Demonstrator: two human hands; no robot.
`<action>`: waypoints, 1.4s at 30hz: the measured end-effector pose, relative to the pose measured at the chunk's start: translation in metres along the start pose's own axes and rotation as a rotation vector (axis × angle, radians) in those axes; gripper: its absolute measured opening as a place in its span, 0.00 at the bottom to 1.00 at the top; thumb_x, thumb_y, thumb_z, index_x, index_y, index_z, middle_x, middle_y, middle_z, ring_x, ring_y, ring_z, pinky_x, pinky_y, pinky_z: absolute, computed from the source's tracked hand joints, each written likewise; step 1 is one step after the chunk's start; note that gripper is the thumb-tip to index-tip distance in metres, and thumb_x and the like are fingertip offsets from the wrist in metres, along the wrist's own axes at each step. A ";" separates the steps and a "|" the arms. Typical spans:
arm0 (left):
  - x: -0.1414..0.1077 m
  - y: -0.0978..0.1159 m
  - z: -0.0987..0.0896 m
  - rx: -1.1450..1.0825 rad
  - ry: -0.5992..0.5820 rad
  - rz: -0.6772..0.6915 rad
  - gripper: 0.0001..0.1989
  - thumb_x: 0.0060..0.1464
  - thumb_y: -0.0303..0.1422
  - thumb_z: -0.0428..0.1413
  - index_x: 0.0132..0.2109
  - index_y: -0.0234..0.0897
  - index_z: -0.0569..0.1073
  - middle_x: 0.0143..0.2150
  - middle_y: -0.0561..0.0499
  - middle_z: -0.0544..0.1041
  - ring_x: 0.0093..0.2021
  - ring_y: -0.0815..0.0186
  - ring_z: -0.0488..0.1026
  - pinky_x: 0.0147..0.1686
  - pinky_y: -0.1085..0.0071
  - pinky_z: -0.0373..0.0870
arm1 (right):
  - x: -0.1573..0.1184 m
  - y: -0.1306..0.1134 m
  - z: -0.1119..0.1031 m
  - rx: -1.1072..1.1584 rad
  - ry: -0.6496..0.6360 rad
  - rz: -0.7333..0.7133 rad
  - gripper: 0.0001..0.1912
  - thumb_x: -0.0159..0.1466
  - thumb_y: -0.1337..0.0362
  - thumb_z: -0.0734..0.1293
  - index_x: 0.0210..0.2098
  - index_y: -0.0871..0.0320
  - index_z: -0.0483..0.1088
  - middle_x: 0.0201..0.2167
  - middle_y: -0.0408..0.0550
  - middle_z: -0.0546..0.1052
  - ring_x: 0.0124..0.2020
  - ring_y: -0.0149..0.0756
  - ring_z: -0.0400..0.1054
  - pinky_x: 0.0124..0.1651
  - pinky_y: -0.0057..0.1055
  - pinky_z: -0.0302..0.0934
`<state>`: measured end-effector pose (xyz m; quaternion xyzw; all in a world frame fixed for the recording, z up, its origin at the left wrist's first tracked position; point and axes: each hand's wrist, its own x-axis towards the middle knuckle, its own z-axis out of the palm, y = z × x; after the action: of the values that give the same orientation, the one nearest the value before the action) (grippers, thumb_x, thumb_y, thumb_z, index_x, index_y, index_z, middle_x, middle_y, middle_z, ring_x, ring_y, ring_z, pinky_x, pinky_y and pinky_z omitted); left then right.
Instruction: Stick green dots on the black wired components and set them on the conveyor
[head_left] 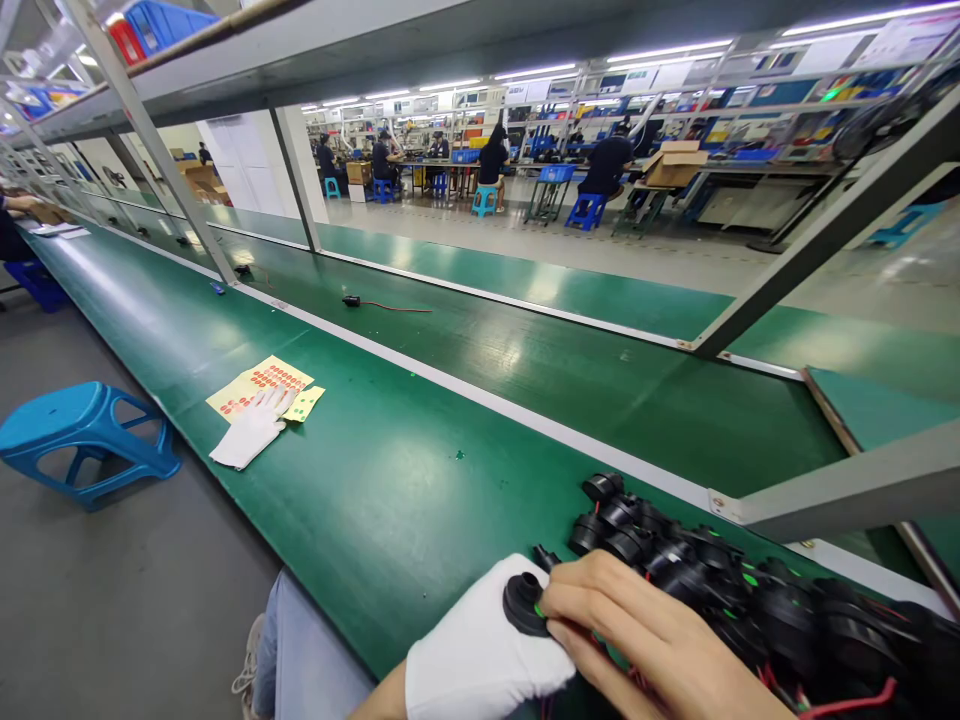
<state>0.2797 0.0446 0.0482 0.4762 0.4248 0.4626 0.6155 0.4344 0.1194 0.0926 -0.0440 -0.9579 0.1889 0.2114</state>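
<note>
My left hand point(484, 640), in a white glove, holds a black round pump-like part point(521, 603) with a short raised spout. At its rim the closed fingertips of my bare right hand point(626, 625) touch it, beside a small green dot sticker point(538, 608). Part of the piece is hidden behind the fingers. Close by on the right lies a pile of similar black parts point(690, 560) with red wires, several bearing green dots. Farther left on the green bench, a loose white glove point(251, 432) rests partly over a sheet of red dot stickers point(262, 385) and a smaller green-dot sheet point(306, 404).
The green bench point(390, 470) runs away to the left, bordered by a conveyor belt point(480, 335). One black part with a red wire point(351, 300) lies on the belt. Slanted metal posts point(772, 220) carry a shelf overhead. A blue stool point(82, 430) stands left; seated people work beyond.
</note>
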 end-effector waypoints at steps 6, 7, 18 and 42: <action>-0.006 0.016 0.000 -0.320 0.019 -0.078 0.12 0.41 0.32 0.59 0.24 0.35 0.61 0.24 0.57 0.58 0.29 0.72 0.55 0.33 0.72 0.55 | -0.011 0.005 0.010 -0.048 -0.023 0.116 0.29 0.56 0.69 0.75 0.53 0.55 0.62 0.45 0.51 0.74 0.45 0.39 0.73 0.46 0.28 0.73; -0.005 0.017 0.002 -0.362 0.027 -0.083 0.11 0.40 0.30 0.58 0.23 0.35 0.61 0.24 0.56 0.59 0.29 0.72 0.56 0.33 0.72 0.55 | -0.012 0.004 0.013 -0.082 -0.013 0.112 0.31 0.54 0.69 0.76 0.53 0.56 0.62 0.45 0.52 0.74 0.45 0.41 0.73 0.45 0.30 0.73; -0.001 -0.010 -0.021 -0.293 0.071 0.237 0.24 0.72 0.43 0.39 0.62 0.35 0.69 0.60 0.41 0.72 0.62 0.58 0.67 0.66 0.55 0.58 | 0.013 0.034 -0.034 -0.087 0.229 0.154 0.15 0.62 0.65 0.71 0.45 0.54 0.62 0.37 0.44 0.71 0.36 0.34 0.68 0.37 0.27 0.65; -0.006 -0.001 0.001 -0.347 0.243 0.070 0.24 0.59 0.49 0.59 0.45 0.28 0.77 0.41 0.43 0.78 0.42 0.62 0.74 0.48 0.65 0.67 | 0.004 0.043 0.020 0.572 0.193 0.329 0.20 0.59 0.70 0.72 0.47 0.52 0.63 0.44 0.45 0.68 0.46 0.35 0.66 0.49 0.28 0.63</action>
<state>0.2793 0.0386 0.0475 0.3180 0.3930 0.6039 0.6162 0.4230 0.1533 0.0610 -0.1542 -0.8218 0.4766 0.2716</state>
